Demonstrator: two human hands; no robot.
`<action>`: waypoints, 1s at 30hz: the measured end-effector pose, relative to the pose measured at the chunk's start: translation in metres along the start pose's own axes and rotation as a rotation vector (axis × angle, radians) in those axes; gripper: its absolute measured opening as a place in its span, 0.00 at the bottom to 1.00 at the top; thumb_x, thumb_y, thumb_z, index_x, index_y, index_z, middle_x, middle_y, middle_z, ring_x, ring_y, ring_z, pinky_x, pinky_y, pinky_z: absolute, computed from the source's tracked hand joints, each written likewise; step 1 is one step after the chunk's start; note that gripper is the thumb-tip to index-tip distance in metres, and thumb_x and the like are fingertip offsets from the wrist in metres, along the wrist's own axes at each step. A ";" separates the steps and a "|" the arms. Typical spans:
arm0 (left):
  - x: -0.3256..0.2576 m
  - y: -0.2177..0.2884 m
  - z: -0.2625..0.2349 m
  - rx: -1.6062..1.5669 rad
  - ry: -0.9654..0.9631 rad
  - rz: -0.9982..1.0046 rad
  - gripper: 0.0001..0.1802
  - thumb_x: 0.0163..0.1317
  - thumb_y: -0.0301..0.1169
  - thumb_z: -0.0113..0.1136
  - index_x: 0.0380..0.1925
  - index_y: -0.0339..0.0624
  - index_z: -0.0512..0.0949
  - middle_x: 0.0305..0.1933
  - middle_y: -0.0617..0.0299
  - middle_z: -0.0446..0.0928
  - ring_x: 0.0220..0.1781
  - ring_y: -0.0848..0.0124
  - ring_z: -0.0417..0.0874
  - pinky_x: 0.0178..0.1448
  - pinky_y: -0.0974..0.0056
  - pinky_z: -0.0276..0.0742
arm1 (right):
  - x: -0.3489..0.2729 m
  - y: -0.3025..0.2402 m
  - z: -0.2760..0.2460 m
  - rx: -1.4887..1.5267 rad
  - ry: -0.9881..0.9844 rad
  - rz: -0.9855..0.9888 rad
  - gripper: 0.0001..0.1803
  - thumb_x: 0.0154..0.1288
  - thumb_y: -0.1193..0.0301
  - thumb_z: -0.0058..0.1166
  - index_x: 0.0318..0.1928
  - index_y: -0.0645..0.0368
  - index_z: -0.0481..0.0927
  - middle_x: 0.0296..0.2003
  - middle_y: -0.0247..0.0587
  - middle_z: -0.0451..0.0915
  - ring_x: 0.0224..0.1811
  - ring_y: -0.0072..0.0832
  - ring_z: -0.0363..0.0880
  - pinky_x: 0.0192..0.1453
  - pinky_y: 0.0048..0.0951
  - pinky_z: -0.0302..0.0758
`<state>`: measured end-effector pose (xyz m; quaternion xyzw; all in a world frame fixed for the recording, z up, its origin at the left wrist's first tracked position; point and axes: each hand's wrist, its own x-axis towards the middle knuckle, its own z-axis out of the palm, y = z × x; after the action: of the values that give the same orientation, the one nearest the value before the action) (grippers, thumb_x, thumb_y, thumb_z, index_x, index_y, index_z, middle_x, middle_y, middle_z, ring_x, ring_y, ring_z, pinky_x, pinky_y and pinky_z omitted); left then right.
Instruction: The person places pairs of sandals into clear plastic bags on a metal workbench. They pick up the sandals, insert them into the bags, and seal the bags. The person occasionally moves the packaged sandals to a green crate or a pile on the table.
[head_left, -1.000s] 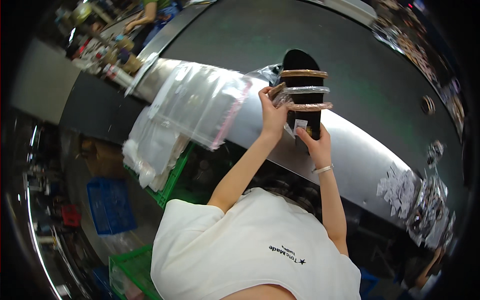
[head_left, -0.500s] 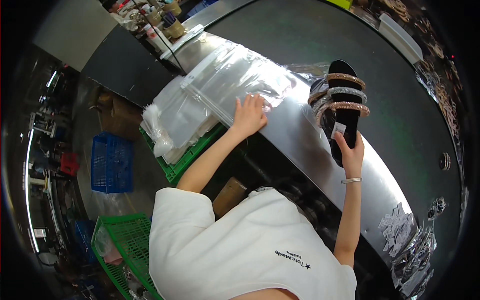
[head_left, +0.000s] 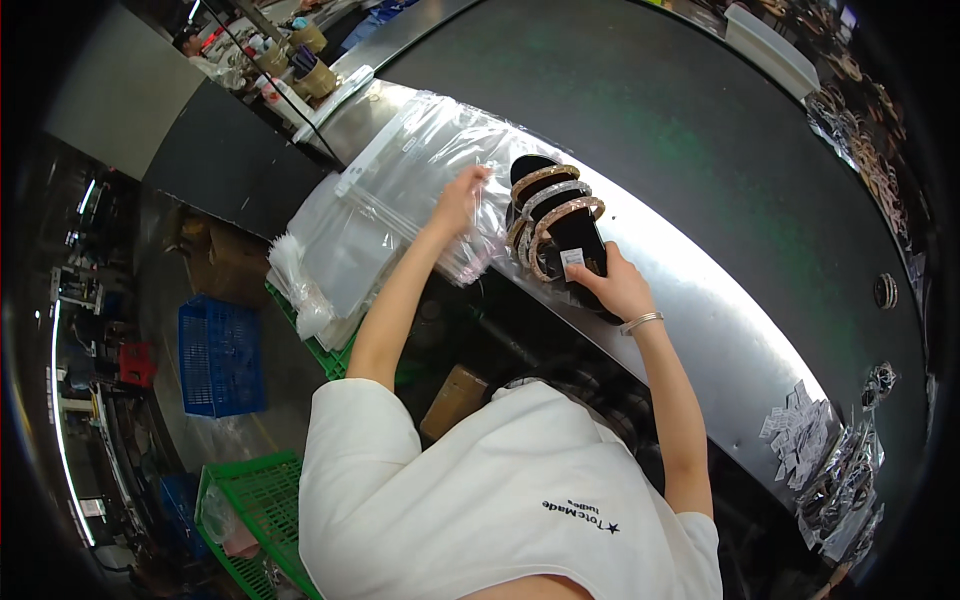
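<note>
A pair of black sandals [head_left: 575, 222] with glittery gold and silver straps is gripped at the heel end by my right hand [head_left: 622, 288], thumb on top beside a small white label. The toe end points away from me, close to the right edge of a clear plastic bag [head_left: 425, 140]. My left hand [head_left: 460, 208] is closed with its fingers pinched at the bag's raised, crinkled edge. More clear bags [head_left: 345, 245] lie stacked beneath and to the left.
A metal ledge [head_left: 690, 290] runs along the dark conveyor belt [head_left: 640, 120]. White labels [head_left: 798, 432] and silvery packets [head_left: 840, 490] lie at the right. A white tray [head_left: 770, 50] stands far right. Blue [head_left: 218, 355] and green crates [head_left: 250, 505] stand at the left.
My right hand has brought the sandals leftward, next to the bag. My left hand has gone from lying spread on the bag to pinching its edge, which has lifted and crinkled.
</note>
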<state>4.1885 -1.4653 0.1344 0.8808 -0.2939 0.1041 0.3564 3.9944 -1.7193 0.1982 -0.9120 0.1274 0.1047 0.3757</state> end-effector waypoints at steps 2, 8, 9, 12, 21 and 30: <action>0.011 -0.004 -0.021 -0.261 -0.054 -0.397 0.08 0.62 0.27 0.51 0.42 0.39 0.70 0.36 0.54 0.81 0.27 0.66 0.77 0.34 0.64 0.74 | -0.001 0.010 0.005 0.110 0.016 0.010 0.38 0.48 0.38 0.57 0.40 0.63 0.72 0.33 0.54 0.81 0.36 0.45 0.81 0.40 0.40 0.75; 0.018 -0.008 -0.042 -0.208 -0.036 -0.003 0.20 0.64 0.38 0.53 0.51 0.39 0.66 0.32 0.61 0.79 0.25 0.75 0.74 0.35 0.69 0.73 | -0.011 -0.017 0.023 0.617 -0.044 -0.176 0.28 0.54 0.54 0.63 0.44 0.66 0.76 0.29 0.41 0.79 0.29 0.25 0.76 0.36 0.27 0.72; 0.011 -0.016 -0.034 -0.311 -0.064 -0.097 0.23 0.63 0.38 0.53 0.55 0.39 0.64 0.39 0.59 0.77 0.34 0.73 0.74 0.42 0.67 0.73 | -0.018 -0.026 0.019 0.550 0.037 -0.227 0.25 0.55 0.57 0.63 0.43 0.65 0.75 0.30 0.38 0.79 0.30 0.21 0.75 0.36 0.24 0.72; -0.001 -0.017 -0.011 -0.556 -0.132 -0.464 0.29 0.62 0.37 0.53 0.61 0.39 0.60 0.55 0.55 0.73 0.55 0.70 0.74 0.57 0.63 0.72 | -0.025 -0.033 0.005 0.693 0.078 -0.262 0.21 0.57 0.60 0.62 0.42 0.65 0.75 0.29 0.35 0.78 0.30 0.17 0.74 0.35 0.22 0.72; -0.004 -0.080 0.000 -0.495 0.077 -0.262 0.11 0.57 0.29 0.57 0.38 0.37 0.72 0.41 0.54 0.80 0.40 0.66 0.79 0.47 0.62 0.73 | -0.009 -0.010 0.002 0.003 -0.023 -0.021 0.35 0.54 0.39 0.52 0.39 0.64 0.75 0.34 0.55 0.81 0.38 0.46 0.81 0.40 0.42 0.74; 0.025 0.084 -0.100 -0.276 -0.305 0.096 0.09 0.66 0.30 0.48 0.39 0.35 0.71 0.48 0.54 0.79 0.51 0.71 0.77 0.53 0.65 0.71 | 0.013 -0.006 0.051 0.920 -0.173 -0.137 0.26 0.57 0.52 0.60 0.38 0.67 0.80 0.26 0.40 0.79 0.27 0.19 0.75 0.33 0.25 0.71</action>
<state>4.1617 -1.4557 0.2649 0.8141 -0.3975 -0.0550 0.4197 4.0040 -1.6812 0.1632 -0.6452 0.0681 0.0879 0.7559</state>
